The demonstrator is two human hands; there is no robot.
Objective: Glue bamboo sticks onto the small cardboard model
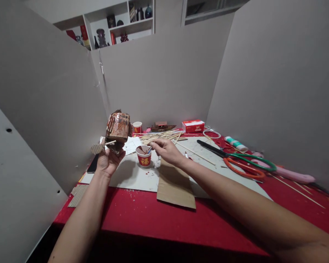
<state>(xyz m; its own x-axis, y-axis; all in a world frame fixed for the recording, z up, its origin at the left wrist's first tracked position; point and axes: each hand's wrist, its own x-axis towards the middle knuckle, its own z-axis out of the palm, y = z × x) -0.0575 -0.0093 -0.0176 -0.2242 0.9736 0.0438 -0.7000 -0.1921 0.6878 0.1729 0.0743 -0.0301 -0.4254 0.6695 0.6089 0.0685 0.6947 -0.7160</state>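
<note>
My left hand [109, 160] is closed under a small brown model [118, 126] with a glossy, wet-looking surface and ribbed sides, raised above the table. A pale stick [110, 143] and a ribbed grey-beige piece [97, 148] stick out at its lower left. Over a red and white paper cup [144, 160], my right hand [167, 149] pinches a thin stick-like tool [149, 149]. The tool's lower end is inside the cup, where dark brown liquid coats the wall. Whether the tool has bristles cannot be seen.
Brown cardboard [175, 186] lies on a white board [120, 179] over red cloth [137, 215]. Thin sticks [159, 137], a second cup [137, 127], a model boat [161, 126] and a red box [193, 126] stand behind. Large scissors [244, 164] lie right; grey partitions [159, 80] enclose the table.
</note>
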